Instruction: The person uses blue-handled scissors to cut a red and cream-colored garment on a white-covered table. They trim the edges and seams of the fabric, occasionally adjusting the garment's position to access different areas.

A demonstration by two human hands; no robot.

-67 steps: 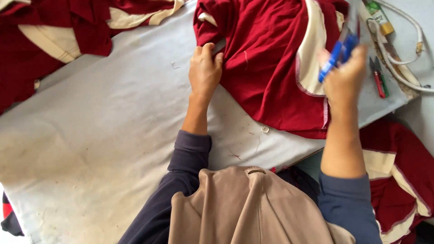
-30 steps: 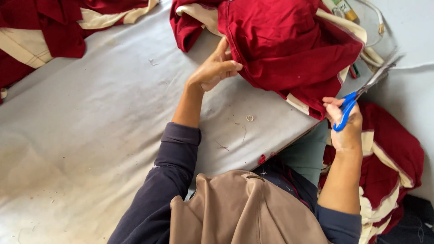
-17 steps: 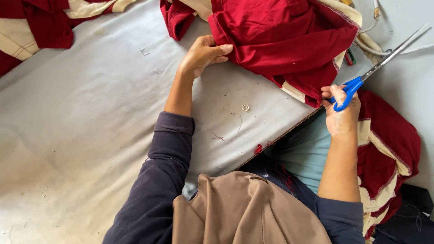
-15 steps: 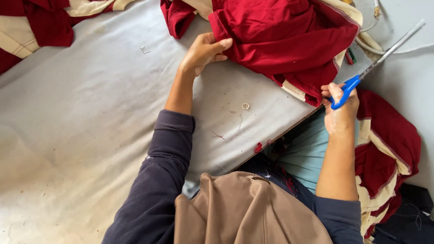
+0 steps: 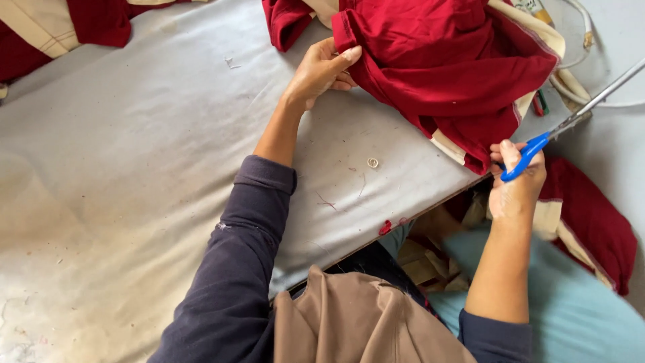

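Observation:
A bunched dark red garment with cream trim (image 5: 443, 60) lies at the far right of a padded grey table (image 5: 134, 168). My left hand (image 5: 321, 70) grips the garment's left edge, thumb on top of the fold. My right hand (image 5: 514, 181) is off the table's front edge, just below the garment's lowest corner, and holds blue-handled scissors (image 5: 571, 124) whose long metal blades point up and to the right. The blades are together.
More red and cream cloth (image 5: 60, 23) lies at the table's far left. Another red piece (image 5: 591, 222) hangs below the table at right. A small metal ring (image 5: 372, 162) and thread scraps lie on the table. A white cord (image 5: 591, 60) and small tools sit beyond the garment.
My right hand has come down from over the garment to the table's front edge with the scissors. My left hand has stayed on the garment's left edge, and the view has drifted up.

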